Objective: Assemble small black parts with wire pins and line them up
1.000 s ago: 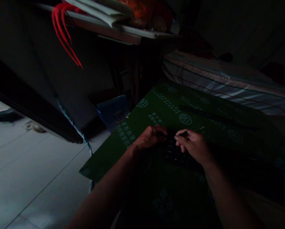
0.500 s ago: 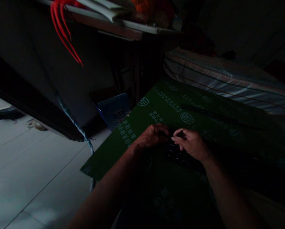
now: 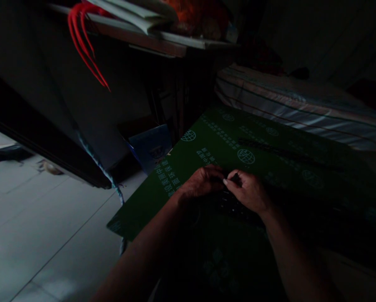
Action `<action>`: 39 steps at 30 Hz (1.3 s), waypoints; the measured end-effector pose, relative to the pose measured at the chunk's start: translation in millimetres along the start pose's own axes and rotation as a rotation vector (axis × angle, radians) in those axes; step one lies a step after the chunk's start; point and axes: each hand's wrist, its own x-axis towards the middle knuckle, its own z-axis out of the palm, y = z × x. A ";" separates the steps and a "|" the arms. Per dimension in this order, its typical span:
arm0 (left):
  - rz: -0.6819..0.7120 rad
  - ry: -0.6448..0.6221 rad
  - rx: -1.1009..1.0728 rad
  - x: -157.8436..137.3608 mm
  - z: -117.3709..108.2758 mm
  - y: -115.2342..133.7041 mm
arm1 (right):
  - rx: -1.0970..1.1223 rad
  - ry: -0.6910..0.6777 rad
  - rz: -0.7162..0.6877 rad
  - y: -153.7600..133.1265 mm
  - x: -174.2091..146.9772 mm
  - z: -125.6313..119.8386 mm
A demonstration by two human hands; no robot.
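Observation:
My left hand (image 3: 205, 181) and my right hand (image 3: 246, 186) meet fingertip to fingertip over a green printed board (image 3: 150, 209). Both have their fingers pinched together. Whatever lies between them is too dark and small to name. Just below my fingers lies a dark piece with small light specks (image 3: 234, 207); its kind is hard to make out in the gloom. Farther back on the board stretches a long, thin black bundle (image 3: 278, 152).
A shelf edge (image 3: 165, 48) with papers and hanging red cords (image 3: 85, 50) juts in at the top. Behind the board is a striped mattress (image 3: 269, 96). A blue box-like item (image 3: 151, 147) and a wrapped cord (image 3: 101, 165) are at the left, above a tiled floor (image 3: 65, 243).
My right hand has shifted slightly left, closer against my left fingers, and its fingers have drawn in. The board and the things around it stay in place.

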 end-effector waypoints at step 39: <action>-0.012 0.082 0.343 0.6 14.0 -0.2 | -0.094 0.180 -0.100 7.5 -0.2 19.7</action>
